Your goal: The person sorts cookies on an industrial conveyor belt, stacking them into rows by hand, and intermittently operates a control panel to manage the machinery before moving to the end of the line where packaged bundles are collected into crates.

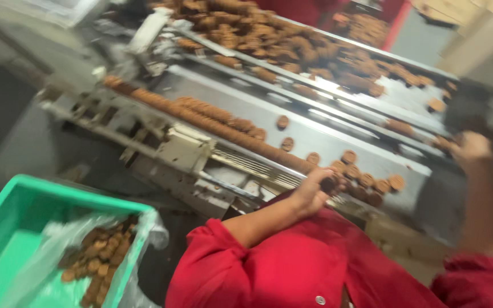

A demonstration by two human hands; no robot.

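The left hand (313, 193) is curled at the near end of the row (201, 117) of biscuits standing on edge in the machine's channel, its fingers closed round the last few of them. The right hand (470, 147) is raised further off at the right edge of the steel table (315, 134), too blurred to tell whether it is spread or holds anything. As to progress, a long row is already lined up, running from the left hand up and away along the channel, so a good part of the feeding looks done. Much is left, though: loose biscuits (366, 181) lie flat in a cluster just beside the left hand, a few more are scattered over the table, and a big heap (281, 40) waits on the upper tray behind (a heavy stock, by the look of it). A green crate (24, 199) at lower left, lined with clear plastic, holds a small pile of biscuits and is well apart from both hands. Both red sleeves (292, 262) fill the foreground.
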